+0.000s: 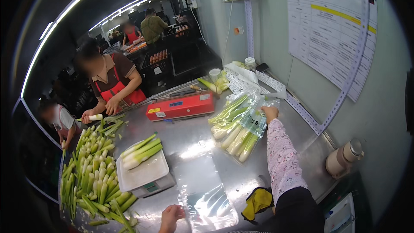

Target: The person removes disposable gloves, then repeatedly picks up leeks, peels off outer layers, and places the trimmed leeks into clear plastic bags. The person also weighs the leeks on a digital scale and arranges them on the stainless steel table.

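My right hand [270, 113] is at the upper end of a clear plastic bag of trimmed white-green stalks [237, 136], lying on the steel table with other bagged stalks; its fingers are closed on the bag's edge. My left hand [172, 216], fingers curled, is beside the left edge of a stack of flat clear plastic bags [210, 197]; whether it pinches one I cannot tell. Several stalks [142, 152] lie on the white tray of a weighing scale [144, 178]. Left of it is a large heap of trimmed stalks [100, 174].
A red heat sealer [181, 105] stands at the table's back, near a strip of printed labels [241, 79]. Yellow-black gloves [257, 202] lie near my right sleeve, a beige flask [344, 158] at the right edge. Across the heap, a person in a red apron [118, 87] handles a stalk.
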